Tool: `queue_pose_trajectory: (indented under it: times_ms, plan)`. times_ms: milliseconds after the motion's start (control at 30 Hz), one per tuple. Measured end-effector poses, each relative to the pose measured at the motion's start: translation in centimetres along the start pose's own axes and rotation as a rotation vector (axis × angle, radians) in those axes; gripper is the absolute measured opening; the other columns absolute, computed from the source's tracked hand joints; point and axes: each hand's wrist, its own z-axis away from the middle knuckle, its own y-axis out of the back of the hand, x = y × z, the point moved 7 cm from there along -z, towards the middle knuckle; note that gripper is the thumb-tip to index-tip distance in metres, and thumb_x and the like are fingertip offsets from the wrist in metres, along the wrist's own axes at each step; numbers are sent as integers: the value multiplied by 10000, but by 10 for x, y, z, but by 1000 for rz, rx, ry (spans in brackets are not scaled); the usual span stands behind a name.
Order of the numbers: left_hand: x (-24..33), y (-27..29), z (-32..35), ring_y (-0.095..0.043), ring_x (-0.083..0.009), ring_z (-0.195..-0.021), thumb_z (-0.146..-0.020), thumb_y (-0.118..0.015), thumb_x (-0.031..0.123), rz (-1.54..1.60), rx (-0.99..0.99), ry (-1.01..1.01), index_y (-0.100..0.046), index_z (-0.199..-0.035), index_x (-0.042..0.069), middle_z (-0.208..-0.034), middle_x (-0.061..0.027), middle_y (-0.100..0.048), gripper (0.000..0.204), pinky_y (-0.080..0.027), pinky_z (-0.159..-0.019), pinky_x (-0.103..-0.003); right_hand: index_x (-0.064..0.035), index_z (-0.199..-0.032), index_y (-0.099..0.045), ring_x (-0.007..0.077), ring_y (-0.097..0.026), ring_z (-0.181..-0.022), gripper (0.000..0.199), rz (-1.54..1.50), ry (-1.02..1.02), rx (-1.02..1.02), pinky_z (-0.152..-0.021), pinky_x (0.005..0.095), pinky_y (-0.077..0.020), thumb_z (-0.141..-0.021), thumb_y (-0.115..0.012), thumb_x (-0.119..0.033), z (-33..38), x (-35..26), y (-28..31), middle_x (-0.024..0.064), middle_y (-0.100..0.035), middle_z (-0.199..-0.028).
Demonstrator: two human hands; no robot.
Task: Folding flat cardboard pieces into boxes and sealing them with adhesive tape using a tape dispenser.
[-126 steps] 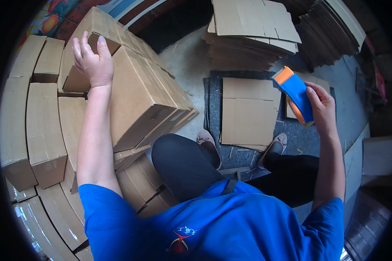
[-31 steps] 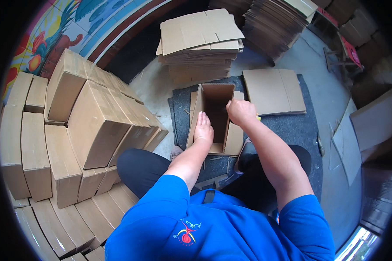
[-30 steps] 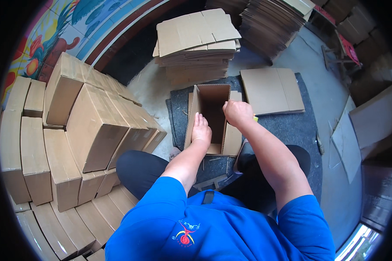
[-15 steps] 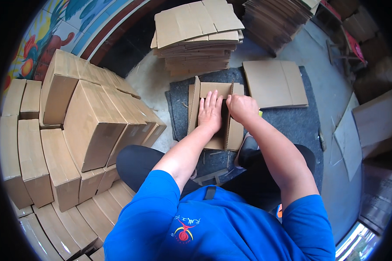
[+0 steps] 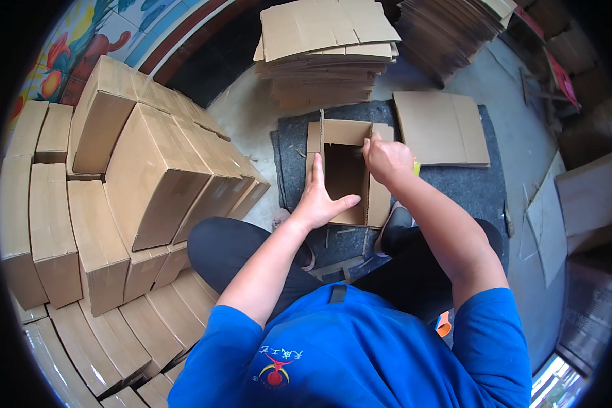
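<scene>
An open carton (image 5: 347, 132) is standing between the two hands, its mouth facing upward and its dark interior lying between them. The left hand (image 5: 317, 204) is opening flat at the carton's near left side, its fingers pointing forward along the left wall and its thumb spreading sideways over the opening. The right hand (image 5: 389, 162) is curling tightly, gripping the top edge of the right wall. A yellow-green object (image 5: 417, 166) is projecting just beside the right hand; it is mostly hidden, so its kind and whether the hand is also enclosing it cannot be told. Flattened cardboard (image 5: 442, 129) is lying ahead and to the right of the right hand, on a dark mat (image 5: 461, 197) that is also extending beneath the carton. A taller stack of flat cardboard (image 5: 326, 30) is rising beyond both hands. Well to the left of the left hand, closed boxes (image 5: 160, 177) are standing in stacked rows. Behind the right hand, toward the body, an orange object (image 5: 444, 325) is showing partly beside the blue shirt (image 5: 374, 340). A shoe (image 5: 396, 221) is resting just behind the right hand, near the carton.
</scene>
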Motion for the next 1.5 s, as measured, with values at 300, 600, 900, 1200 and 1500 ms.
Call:
queue_pose_trajectory:
  times_ms: [300, 600, 900, 1200, 1500]
  plan:
    - [-15, -39, -19, -26, -390, -1505, -838, -680, 503, -456, 132, 100, -161, -1560, 102, -1624, -201, -75, 975, -75, -1187, -570, 1, -1480, -334, 285, -726, -878, 752, 184, 9, -190, -778, 412, -532, -993, -371, -570, -10, -44, -20, 163, -737, -923]
    - [-2, -23, -23, -258, -320, -1437, -880, -644, 457, -633, 148, -5, -440, -1435, 128, -1528, -144, -329, 677, -167, -1177, -544, -92, -1553, -216, 252, -724, -895, 804, 252, -41, -298, -799, 392, -524, -971, -391, -618, -7, -33, -33, 115, -743, -968]
    - [-7, 11, -111, -200, -299, -1477, -841, -676, 350, -423, 287, -253, -571, -1151, 142, -1567, -134, -295, 388, -104, -1206, -513, -125, -1520, -315, 288, -708, -654, 705, 121, 55, -222, -610, 419, -559, -957, -495, -511, 85, -31, -48, 145, -706, -730]
    - [-5, -4, -146, -289, -316, -1441, -931, -569, 329, -434, 145, -329, -395, -1460, 102, -1540, -120, -365, 601, -258, -1184, -415, -112, -1526, -298, 241, -675, -621, 924, 137, 143, -279, -572, 374, -526, -815, -679, -563, 125, -47, -51, 98, -671, -716]
    - [-12, -18, -149, -222, -251, -1474, -974, -477, 369, -566, 157, -242, -341, -1507, 124, -1568, -47, -326, 602, -255, -1179, -422, -138, -1534, -272, 238, -678, -653, 927, 286, 170, -322, -604, 389, -505, -795, -738, -446, 118, -38, -63, 95, -671, -725]
